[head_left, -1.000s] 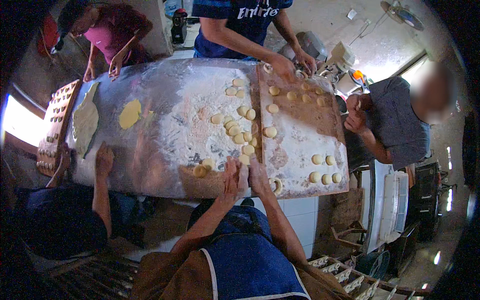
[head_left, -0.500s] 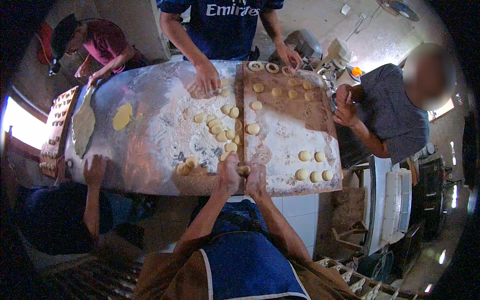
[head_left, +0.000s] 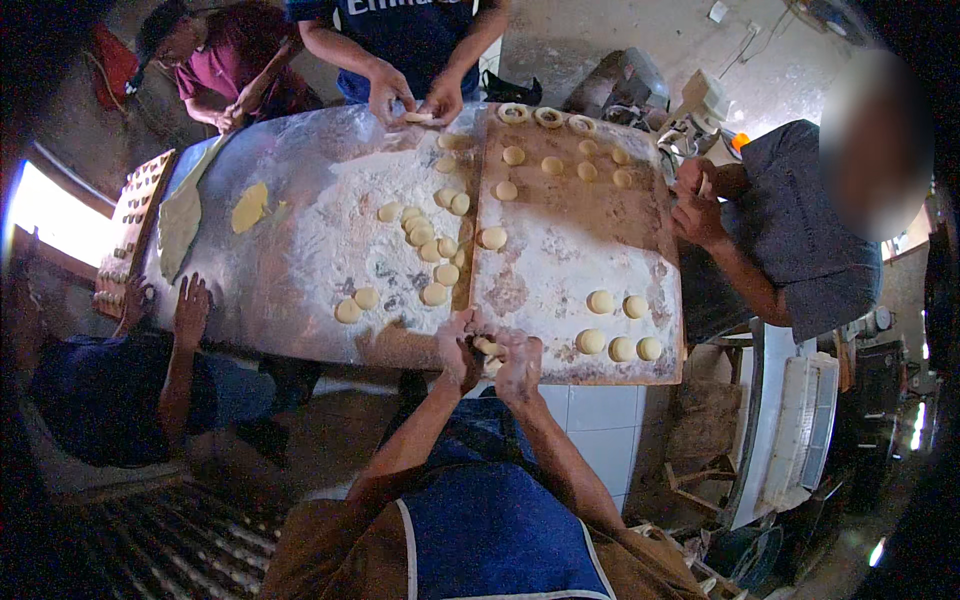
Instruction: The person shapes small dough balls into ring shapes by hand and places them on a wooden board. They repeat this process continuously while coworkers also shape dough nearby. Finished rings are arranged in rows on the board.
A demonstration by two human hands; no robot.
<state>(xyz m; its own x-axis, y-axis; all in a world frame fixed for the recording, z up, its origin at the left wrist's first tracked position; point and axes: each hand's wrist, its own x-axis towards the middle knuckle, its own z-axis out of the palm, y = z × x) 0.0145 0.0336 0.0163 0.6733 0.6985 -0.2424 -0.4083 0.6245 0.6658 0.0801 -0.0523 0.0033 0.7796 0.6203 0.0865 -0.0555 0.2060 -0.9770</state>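
A small piece of pale dough (head_left: 488, 347) is held between my two hands at the near edge of the table. My left hand (head_left: 459, 350) curls around one side of it. From the other side my right hand (head_left: 520, 366) closes on it, and part of the dough is hidden by fingers. Beyond my left hand lie several round dough balls (head_left: 434, 294) on the floured metal table (head_left: 300, 290). To the right, more dough balls (head_left: 621, 349) rest on a floured wooden board (head_left: 560, 300).
Ring-shaped dough pieces (head_left: 548, 118) line the board's far edge. A long dough sheet (head_left: 180, 222) and a yellow lump (head_left: 250, 208) lie at left, near a tray of small pieces (head_left: 135, 215). Co-workers stand around the table; the one across (head_left: 415, 100) handles dough.
My hands have shifted slightly, and the dough between them shows more. The person across has lifted a hand from the table and now holds dough in both hands.
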